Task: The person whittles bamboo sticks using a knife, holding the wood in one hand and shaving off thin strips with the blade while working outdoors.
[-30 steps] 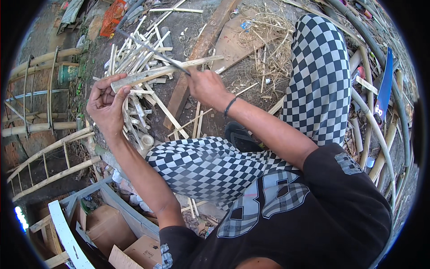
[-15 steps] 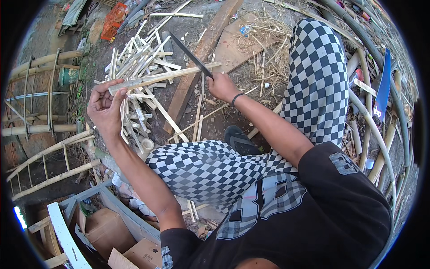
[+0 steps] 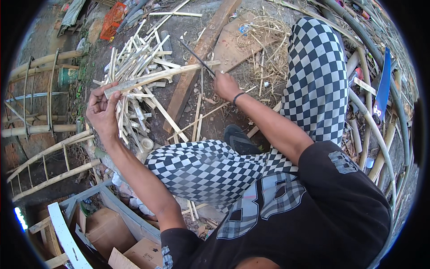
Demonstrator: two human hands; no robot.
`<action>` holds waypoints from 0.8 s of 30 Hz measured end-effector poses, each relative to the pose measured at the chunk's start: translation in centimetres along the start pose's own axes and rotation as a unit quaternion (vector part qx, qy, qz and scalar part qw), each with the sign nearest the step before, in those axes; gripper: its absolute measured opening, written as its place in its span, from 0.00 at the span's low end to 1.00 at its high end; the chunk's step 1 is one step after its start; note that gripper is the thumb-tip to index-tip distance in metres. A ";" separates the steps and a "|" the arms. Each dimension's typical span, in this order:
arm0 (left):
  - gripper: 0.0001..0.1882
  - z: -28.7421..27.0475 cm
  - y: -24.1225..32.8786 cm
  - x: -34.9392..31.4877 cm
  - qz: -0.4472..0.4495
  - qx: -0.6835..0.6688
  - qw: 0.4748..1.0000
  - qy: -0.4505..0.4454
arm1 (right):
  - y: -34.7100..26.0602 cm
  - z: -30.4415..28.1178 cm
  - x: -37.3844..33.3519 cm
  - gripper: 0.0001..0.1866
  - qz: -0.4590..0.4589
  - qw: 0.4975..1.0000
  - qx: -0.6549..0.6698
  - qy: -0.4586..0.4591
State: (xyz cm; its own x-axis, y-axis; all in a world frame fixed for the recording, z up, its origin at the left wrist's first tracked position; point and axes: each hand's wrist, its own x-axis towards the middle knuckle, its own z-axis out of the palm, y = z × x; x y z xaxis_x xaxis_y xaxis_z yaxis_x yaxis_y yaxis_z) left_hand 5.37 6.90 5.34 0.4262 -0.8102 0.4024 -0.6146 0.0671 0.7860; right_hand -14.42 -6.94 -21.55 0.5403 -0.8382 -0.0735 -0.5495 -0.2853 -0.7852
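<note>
Between my two hands lies a long pale bamboo strip (image 3: 156,77), raised above the ground and slanting up to the right. My left hand (image 3: 103,105) pinches its left end between thumb and fingers. In my right hand (image 3: 225,86) is the handle of a long dark knife (image 3: 197,57); its blade points up and left, crossing the strip near its right end. Fingers hide most of the handle. Below and behind the strip spreads a heap of split bamboo pieces (image 3: 139,60).
A brown wooden beam (image 3: 183,92) lies on the ground beside a flat board (image 3: 235,42) strewn with thin shavings. To the right, a blue saw (image 3: 383,85) rests among bamboo poles. An orange crate (image 3: 113,20) stands far left; cardboard boxes (image 3: 107,228) sit lower left.
The knife's blade has turned so that it looks thinner, edge-on, and my right hand has shifted slightly right. My left hand and the strip's left end have moved a little left.
</note>
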 end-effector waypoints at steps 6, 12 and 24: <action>0.12 0.1 0.8 -0.7 0.014 -0.009 1.000 0.005 | -8.2 -3.2 -3.2 0.13 -0.072 0.997 -0.005 -0.033; 0.10 0.5 1.0 0.8 0.007 0.010 1.000 -0.005 | -1.9 0.1 -1.5 0.13 -0.008 1.000 0.024 -0.010; 0.12 -0.4 0.1 0.7 -0.012 -0.016 1.000 0.023 | -4.6 0.3 -3.3 0.10 -0.133 0.990 0.046 0.023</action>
State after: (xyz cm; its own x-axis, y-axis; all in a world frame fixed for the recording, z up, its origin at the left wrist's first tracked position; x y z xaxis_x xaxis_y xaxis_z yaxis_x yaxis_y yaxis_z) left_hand 5.90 6.59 5.87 0.4709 -0.7842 0.4041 -0.5826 0.0676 0.8100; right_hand -13.51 -2.78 -17.87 0.6271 -0.7601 0.1705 -0.3301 -0.4576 -0.8256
